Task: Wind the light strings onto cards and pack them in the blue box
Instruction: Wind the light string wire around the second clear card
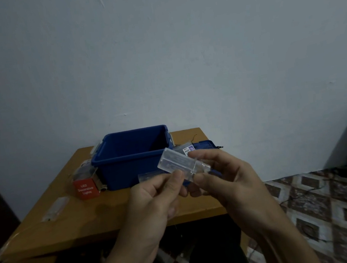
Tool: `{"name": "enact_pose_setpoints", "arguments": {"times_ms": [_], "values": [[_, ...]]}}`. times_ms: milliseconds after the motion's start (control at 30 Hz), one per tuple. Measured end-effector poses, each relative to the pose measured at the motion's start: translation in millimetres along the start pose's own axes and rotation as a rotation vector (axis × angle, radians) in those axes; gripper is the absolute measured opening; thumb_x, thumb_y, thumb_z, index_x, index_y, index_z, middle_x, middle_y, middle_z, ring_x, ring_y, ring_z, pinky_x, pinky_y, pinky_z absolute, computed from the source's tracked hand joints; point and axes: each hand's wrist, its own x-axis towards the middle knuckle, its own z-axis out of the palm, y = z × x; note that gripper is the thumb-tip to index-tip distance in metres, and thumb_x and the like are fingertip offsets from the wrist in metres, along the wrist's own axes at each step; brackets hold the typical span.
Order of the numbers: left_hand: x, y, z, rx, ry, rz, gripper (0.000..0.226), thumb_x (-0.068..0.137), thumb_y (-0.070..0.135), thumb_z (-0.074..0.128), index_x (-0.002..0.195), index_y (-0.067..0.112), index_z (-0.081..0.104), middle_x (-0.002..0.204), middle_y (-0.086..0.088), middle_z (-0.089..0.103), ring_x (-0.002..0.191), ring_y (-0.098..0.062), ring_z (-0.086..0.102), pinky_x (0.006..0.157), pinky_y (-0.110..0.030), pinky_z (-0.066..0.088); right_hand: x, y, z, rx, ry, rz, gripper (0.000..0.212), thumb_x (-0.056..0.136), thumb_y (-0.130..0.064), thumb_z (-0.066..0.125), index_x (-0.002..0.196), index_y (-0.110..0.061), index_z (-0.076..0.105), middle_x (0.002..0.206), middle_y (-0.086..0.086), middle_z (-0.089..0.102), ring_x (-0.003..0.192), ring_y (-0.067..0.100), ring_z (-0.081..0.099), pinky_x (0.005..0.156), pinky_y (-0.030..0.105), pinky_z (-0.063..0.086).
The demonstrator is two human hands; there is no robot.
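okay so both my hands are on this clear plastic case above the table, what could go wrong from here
The clear plastic case is pinched only at its near end by the left hand and right hand, so it may slip and drop onto the wooden table. The thin wire trailing over the patterned floor could snag or tangle. Dim light makes a fine wire easy to miss.

Both forearms rose from the bottom edge toward frame center. The left hand [154, 195] and right hand [222, 173] met there, fingers curled, pinching together, thumbs uppermost.
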Motion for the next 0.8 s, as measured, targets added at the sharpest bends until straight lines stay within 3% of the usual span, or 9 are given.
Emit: {"name": "enact_pose_setpoints", "arguments": {"times_ms": [233, 500, 667, 800], "values": [[-3, 0, 1, 0.162, 0.060, 0.117, 0.043, 0.083, 0.046, 0.063, 0.066, 0.007, 0.070, 0.056, -0.009, 0.051, 0.047, -0.013, 0.037, 0.052, -0.030, 0.032, -1, 0, -2, 0.008, -0.012, 0.039, 0.032, 0.079, -0.014, 0.075, 0.111, -0.018, 0.074, 0.108, 0.012, 0.072, 0.087, 0.035, 0.072, 0.080, 0.040, 0.058], [-4, 3, 1, 0.250, 0.048, 0.146, 0.045, 0.084, 0.048, 0.062, 0.063, 0.008, 0.066, 0.051, -0.005, 0.046, 0.047, -0.012, 0.036, 0.051, -0.029, 0.032, 0, 2, -5, -0.007, -0.009, 0.049, 0.031, 0.079, -0.012, 0.074, 0.110, -0.016, 0.074, 0.106, 0.013, 0.073, 0.087, 0.034, 0.071, 0.078, 0.038, 0.058], [-6, 10, 2, 0.128, -0.024, -0.014, 0.024, 0.082, 0.037, 0.063, 0.077, 0.019, 0.077, 0.063, -0.001, 0.059, 0.048, -0.010, 0.038, 0.048, -0.021, 0.031, 3, 3, -6, 0.029, 0.055, 0.023, 0.031, 0.084, -0.003, 0.070, 0.112, -0.013, 0.075, 0.102, 0.014, 0.074, 0.079, 0.027, 0.071, 0.075, 0.034, 0.058], [-11, 13, -1, 0.150, -0.070, -0.066, 0.021, 0.079, 0.032, 0.065, 0.091, 0.022, 0.080, 0.062, -0.001, 0.059, 0.045, -0.008, 0.039, 0.044, -0.019, 0.029, 4, 2, -11, 0.061, 0.129, 0.024, 0.029, 0.080, -0.003, 0.071, 0.108, -0.012, 0.076, 0.101, 0.014, 0.074, 0.077, 0.027, 0.071, 0.071, 0.030, 0.059]]}}
